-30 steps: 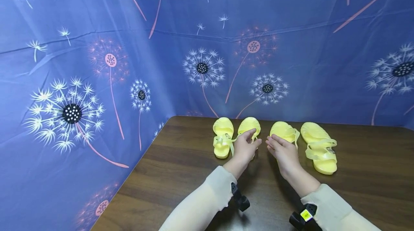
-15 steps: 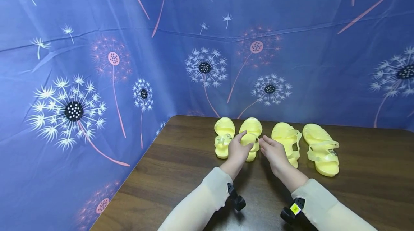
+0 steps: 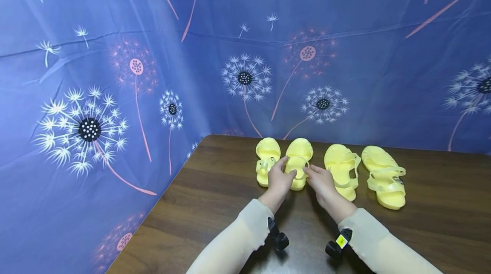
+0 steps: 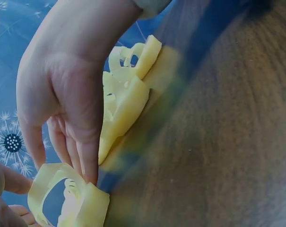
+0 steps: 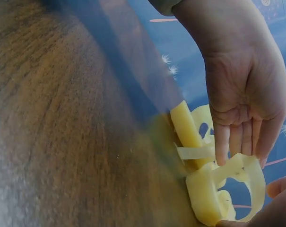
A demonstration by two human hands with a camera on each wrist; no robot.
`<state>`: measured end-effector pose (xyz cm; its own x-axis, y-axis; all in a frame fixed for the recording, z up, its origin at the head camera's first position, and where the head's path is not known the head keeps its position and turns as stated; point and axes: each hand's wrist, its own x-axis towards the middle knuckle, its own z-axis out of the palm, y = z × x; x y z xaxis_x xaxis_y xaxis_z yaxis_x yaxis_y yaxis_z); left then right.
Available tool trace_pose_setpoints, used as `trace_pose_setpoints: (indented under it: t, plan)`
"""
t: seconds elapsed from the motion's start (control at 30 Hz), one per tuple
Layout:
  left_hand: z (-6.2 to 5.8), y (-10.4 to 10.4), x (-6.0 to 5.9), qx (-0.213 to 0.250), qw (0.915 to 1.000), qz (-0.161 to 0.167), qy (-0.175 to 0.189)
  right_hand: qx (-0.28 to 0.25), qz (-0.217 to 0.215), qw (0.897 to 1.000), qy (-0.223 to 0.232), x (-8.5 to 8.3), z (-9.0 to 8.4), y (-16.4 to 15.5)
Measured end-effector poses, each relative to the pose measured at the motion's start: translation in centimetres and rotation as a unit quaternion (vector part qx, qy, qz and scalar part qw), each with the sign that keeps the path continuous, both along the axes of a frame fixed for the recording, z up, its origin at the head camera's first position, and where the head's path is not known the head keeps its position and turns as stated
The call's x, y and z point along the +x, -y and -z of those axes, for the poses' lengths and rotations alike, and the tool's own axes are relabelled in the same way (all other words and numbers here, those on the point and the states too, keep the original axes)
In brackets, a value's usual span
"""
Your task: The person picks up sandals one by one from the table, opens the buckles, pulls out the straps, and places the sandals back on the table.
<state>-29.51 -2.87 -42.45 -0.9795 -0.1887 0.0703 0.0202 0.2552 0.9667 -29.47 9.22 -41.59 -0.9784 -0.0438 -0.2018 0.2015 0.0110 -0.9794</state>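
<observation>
Cloth (image 3: 199, 95) in blue, printed with white and pink dandelions, hangs behind both hands and round to their left. Below the hands spreads a brown wooden table (image 3: 199, 206). Pale sleeves (image 3: 238, 235) cover the forearms as far as the wrists.

Left hand (image 3: 279, 180) and right hand (image 3: 322, 182) face each other, both open, the fingers nearly straight and closed round nothing. Between them lies the second sandal (image 3: 300, 150), yellow like the other three; in the wrist views the fingertips appear to touch its raised strap (image 5: 254, 177) from either side. Just right of the right hand, partly behind it, is the third sandal (image 3: 338, 159). Farther right, well apart from both hands, lies the outer sandal (image 3: 385, 176), turned at a slant. The first sandal (image 3: 267, 150) sits just beyond the left hand, slightly to its left.

Under each wrist hangs a small black camera (image 3: 278, 235). Smallest is a yellow label (image 3: 342, 241) on the one below the right hand.
</observation>
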Motion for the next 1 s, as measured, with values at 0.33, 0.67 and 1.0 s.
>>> trace_pose_setpoints:
  t: [0.33,0.67,1.0]
  plan:
    - [0.2,-0.5,0.8,0.005,0.9992,-0.038,-0.015,0.009,0.012,1.000,0.014,-0.6,0.7,0.2]
    - [0.9,-0.7,1.2,0.000,0.9980,-0.061,0.016,0.006,0.011,1.000,0.015,-0.6,0.9,0.0]
    - [1.4,-0.1,1.0,0.077,0.9955,-0.047,0.029,-0.021,0.020,0.999,0.012,-0.2,0.9,0.3]
